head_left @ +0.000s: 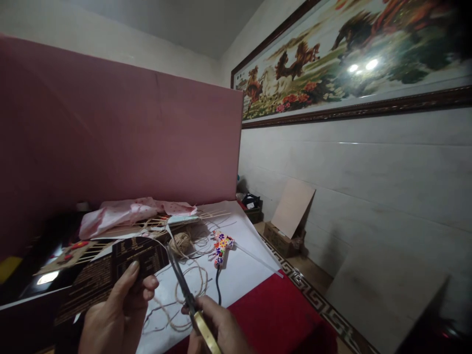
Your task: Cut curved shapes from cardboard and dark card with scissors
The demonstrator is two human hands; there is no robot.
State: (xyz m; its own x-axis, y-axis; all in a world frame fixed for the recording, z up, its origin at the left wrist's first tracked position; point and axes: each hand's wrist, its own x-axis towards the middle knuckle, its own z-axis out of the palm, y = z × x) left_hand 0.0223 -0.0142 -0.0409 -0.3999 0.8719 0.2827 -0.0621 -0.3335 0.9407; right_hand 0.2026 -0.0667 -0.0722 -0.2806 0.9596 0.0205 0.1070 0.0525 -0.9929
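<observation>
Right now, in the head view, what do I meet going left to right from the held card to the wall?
dark printed card → scissors → floral glue gun → leaning cardboard sheet

Dim, tilted, glare on painting [361,64]

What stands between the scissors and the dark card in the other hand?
Nothing visible. The scissors in the right hand reach the right edge of the dark card held by the left hand.
</observation>
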